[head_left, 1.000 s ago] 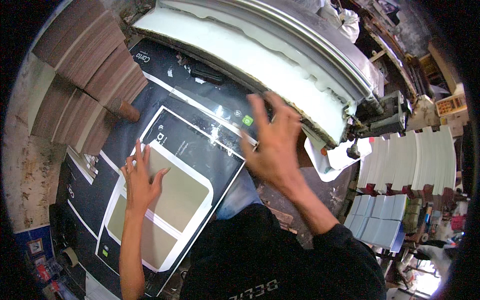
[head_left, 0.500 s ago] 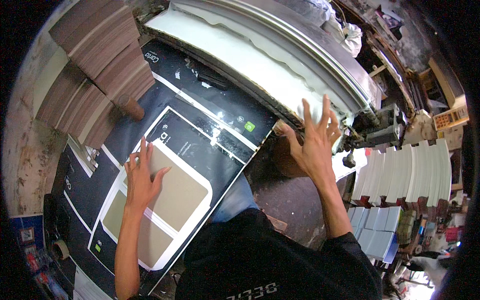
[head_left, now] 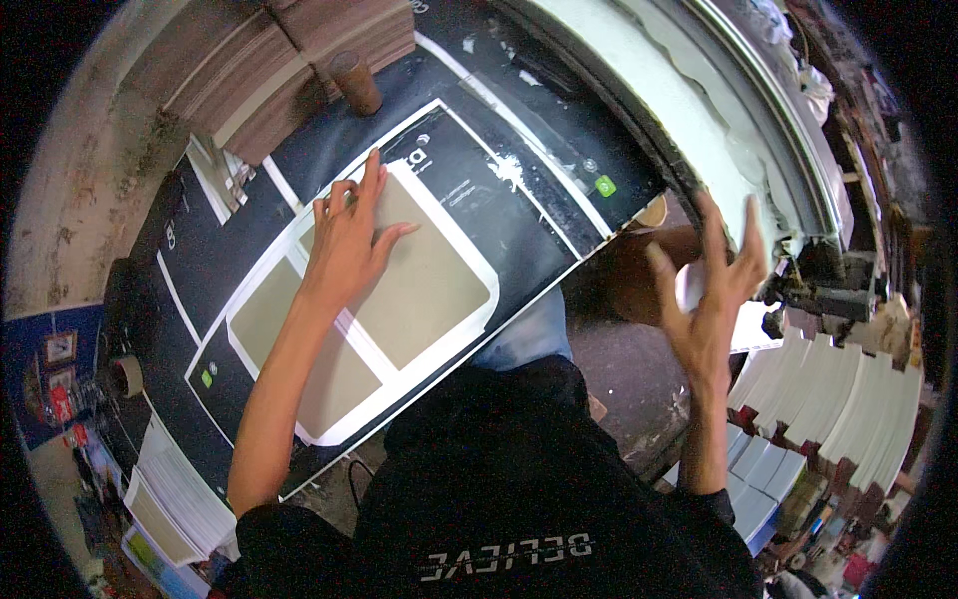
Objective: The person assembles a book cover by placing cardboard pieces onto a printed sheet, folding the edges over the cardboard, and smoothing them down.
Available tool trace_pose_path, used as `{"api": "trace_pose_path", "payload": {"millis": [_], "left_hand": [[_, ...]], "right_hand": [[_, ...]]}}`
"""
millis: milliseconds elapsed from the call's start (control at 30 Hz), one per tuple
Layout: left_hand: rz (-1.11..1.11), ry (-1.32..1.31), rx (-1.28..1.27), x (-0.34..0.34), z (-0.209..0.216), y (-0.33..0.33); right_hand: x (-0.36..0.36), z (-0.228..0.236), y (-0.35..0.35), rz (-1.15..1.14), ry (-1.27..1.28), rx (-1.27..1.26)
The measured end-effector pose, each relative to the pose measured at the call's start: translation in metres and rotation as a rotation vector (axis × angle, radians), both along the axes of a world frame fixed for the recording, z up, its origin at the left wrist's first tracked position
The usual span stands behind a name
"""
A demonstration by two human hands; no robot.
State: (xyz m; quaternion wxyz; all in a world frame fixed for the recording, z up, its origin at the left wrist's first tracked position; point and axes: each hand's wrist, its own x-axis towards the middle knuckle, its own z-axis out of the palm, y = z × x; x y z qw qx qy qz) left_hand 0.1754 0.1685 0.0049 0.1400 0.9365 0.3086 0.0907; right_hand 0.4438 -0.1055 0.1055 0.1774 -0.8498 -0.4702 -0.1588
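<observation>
Still resting left hand [head_left: 344, 240], fingers spread; directly beneath, grey board [head_left: 439, 285] on black sheet [head_left: 519, 225]. Swung right hand [head_left: 711, 304], splayed, empty, from above sheet toward white trough [head_left: 689, 100]; probably steadying one-handed.

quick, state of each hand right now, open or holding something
Left hand: open, resting on the grey-brown panel.
Right hand: open, spread, nothing visible in it.
</observation>
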Motion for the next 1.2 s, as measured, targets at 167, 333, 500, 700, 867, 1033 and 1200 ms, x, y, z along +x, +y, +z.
{"api": "trace_pose_path", "payload": {"millis": [167,333,500,700,867,1033,1200], "left_hand": [[0.015,-0.047,0.022,-0.001,-0.001,-0.006],[0.004,-0.078,-0.007,0.0,-0.002,-0.006],[0.041,-0.067,-0.045,0.002,-0.001,-0.007],[0.025,-0.082,0.014,0.0,-0.002,-0.007],[0.031,-0.082,-0.011,0.001,-0.001,-0.008],[0.021,-0.1,0.008,-0.001,0.0,-0.008],[0.014,-0.103,0.01,-0.002,-0.002,-0.008]], "right_hand": [[-0.068,-0.042,-0.006,0.475,0.484,-0.176],[-0.085,-0.078,-0.002,0.497,0.52,-0.229],[-0.082,-0.089,0.006,0.513,0.429,-0.275],[-0.083,-0.095,-0.004,0.566,0.327,-0.347],[-0.075,-0.1,0.002,0.547,0.228,-0.354],[-0.07,-0.1,0.011,0.565,0.251,-0.367],[-0.085,-0.094,0.001,0.581,0.246,-0.364]]}}
